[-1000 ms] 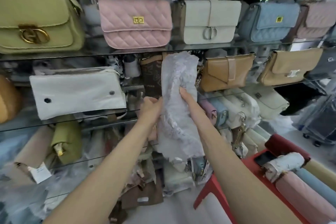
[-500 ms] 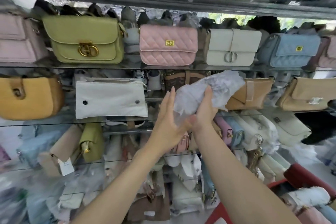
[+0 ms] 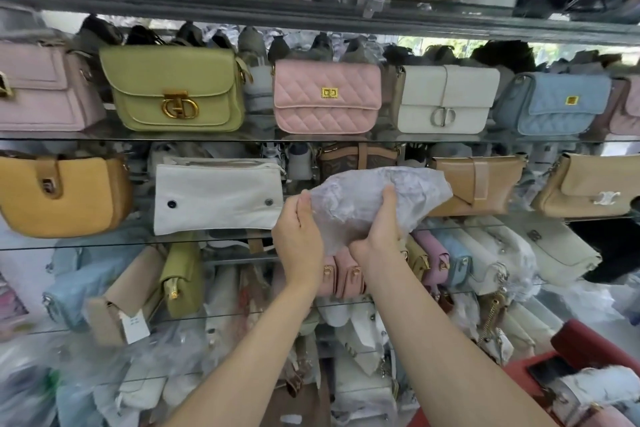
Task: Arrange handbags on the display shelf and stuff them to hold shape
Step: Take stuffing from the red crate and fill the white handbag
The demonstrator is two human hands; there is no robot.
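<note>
While both arms reach up toward the glass shelves [image 3: 104,140], the two hands hold a plastic-wrapped bundle [image 3: 377,199] in front of the middle shelf. The left hand [image 3: 299,232] grips its left end, fingers curled round the wrap, and the right hand [image 3: 379,236] clasps it from below, thumb up over the front. The bundle lies roughly level, tilted a little down to the right, and what is inside the cloudy wrap cannot be told. It covers the lower part of a brown patterned bag [image 3: 356,158] and sits between a white pouch [image 3: 218,196] on the left and a tan flap bag [image 3: 478,184] on the right, overlapping the tan one's corner. On the shelf above stand a green bag [image 3: 173,90], a pink quilted bag [image 3: 327,95], a white bag [image 3: 446,99] and a blue quilted bag [image 3: 554,102]. A yellow bag [image 3: 62,194] sits at the far left of the middle shelf.
</note>
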